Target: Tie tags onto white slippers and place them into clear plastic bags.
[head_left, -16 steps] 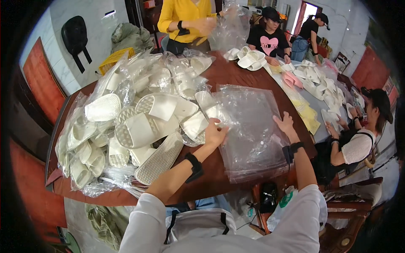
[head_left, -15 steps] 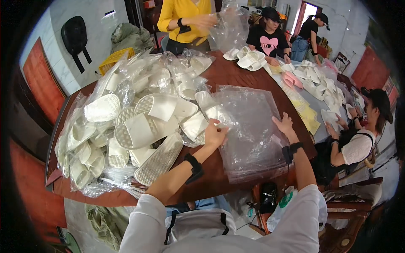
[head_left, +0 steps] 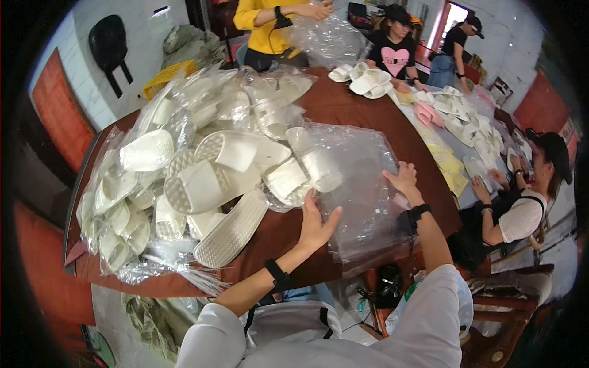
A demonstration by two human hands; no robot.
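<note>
The flat clear bags lie in the middle of the frame, just right of center, on the brown desk. The right hand is at their right side, its grip open with the fingers spread, and I can't tell if it pinches any plastic. The left hand is by their lower left side, its grip wide open, thumb out, with nothing in it. A white slipper lies at the bags' upper left; I can't tell if it is inside one. The bags look thin, light, floppy and slippery, so they may stick together or slide; a loose edge seems the best place to pinch. The slipper looks light and a bit bendy, easy to take by its sides or strap. At the left of the frame is a big heap of white slippers, many in clear bags. In the upper left is a yellow crate; I can't see what it holds. At the top middle, a co-worker in yellow holds up a puffy clear bag.
</note>
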